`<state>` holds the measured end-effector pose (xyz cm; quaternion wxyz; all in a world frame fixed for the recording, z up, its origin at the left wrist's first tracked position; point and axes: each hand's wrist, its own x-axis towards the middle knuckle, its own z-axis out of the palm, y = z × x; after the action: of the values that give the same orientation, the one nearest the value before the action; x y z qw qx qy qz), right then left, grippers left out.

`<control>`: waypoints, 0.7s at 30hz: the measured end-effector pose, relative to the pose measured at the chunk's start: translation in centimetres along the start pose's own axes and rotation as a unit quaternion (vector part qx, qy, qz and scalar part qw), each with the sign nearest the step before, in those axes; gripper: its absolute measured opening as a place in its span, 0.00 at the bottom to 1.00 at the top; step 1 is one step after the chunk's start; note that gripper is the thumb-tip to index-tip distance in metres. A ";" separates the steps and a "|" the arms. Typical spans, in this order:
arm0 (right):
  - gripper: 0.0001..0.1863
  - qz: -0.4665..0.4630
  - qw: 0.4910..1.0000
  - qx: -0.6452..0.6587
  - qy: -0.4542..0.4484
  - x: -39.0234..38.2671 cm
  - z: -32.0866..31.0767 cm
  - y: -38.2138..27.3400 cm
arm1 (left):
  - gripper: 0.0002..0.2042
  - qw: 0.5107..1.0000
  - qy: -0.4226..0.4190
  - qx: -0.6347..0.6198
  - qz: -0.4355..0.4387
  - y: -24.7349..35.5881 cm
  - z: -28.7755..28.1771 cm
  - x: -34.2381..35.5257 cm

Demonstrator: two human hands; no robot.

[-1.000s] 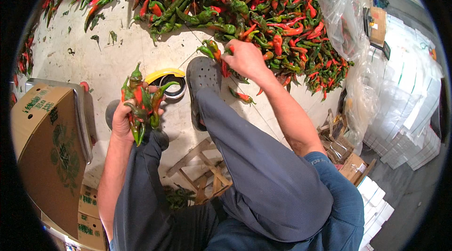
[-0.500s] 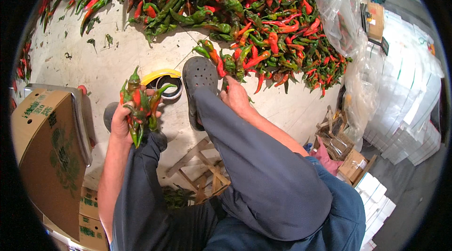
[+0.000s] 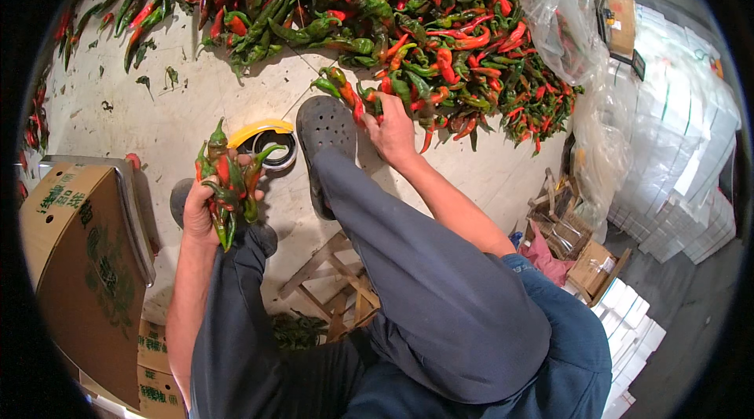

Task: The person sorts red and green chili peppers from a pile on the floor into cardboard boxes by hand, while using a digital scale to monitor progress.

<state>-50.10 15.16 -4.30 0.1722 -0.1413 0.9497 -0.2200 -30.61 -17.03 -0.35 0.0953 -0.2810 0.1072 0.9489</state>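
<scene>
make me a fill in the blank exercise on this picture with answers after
The hand gripping the bunch of long red-and-green peppers is the person's ____ one.
Beside the person's right hand, the heap of loose peppers is mostly red and ____.
The brown cardboard box with green print stands on the person's ____ side.
Wrinkled clear ____ sheeting lies along the heap's right side.

Missing words: left; green; left; plastic.

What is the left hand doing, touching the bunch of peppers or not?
Touching. The head view shows the left hand curled around the bunch of peppers, gripping it with no gap between.
</scene>
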 end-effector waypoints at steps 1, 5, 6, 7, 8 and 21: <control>0.29 0.001 1.000 -0.013 0.007 0.3 0.4 -0.4 | 0.33 1.000 0.004 -0.003 0.001 0.0 0.1 0.0; 0.34 0.011 0.999 -0.045 0.011 0.6 0.8 -1.4 | 0.32 1.000 0.013 0.000 0.003 0.3 0.1 -0.2; 0.35 0.015 0.999 -0.050 0.001 0.7 0.7 -1.5 | 0.32 1.000 0.015 -0.001 0.001 0.3 0.1 -0.2; 0.37 0.035 0.997 -0.066 -0.031 0.6 0.6 -1.6 | 0.31 1.000 0.016 -0.002 -0.002 0.3 0.1 -0.2; 0.38 0.054 0.993 -0.082 -0.063 0.4 0.5 -1.8 | 0.31 1.000 0.018 -0.003 -0.005 0.3 0.1 -0.1; 0.27 0.104 0.990 -0.074 0.059 -0.9 -0.3 0.2 | 0.29 0.999 0.034 0.001 0.000 0.1 -0.2 -0.5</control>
<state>-49.45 15.77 -3.90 0.1272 -0.0410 0.9814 -0.1375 -30.08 -17.23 -0.26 0.0922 -0.3135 0.1112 0.9385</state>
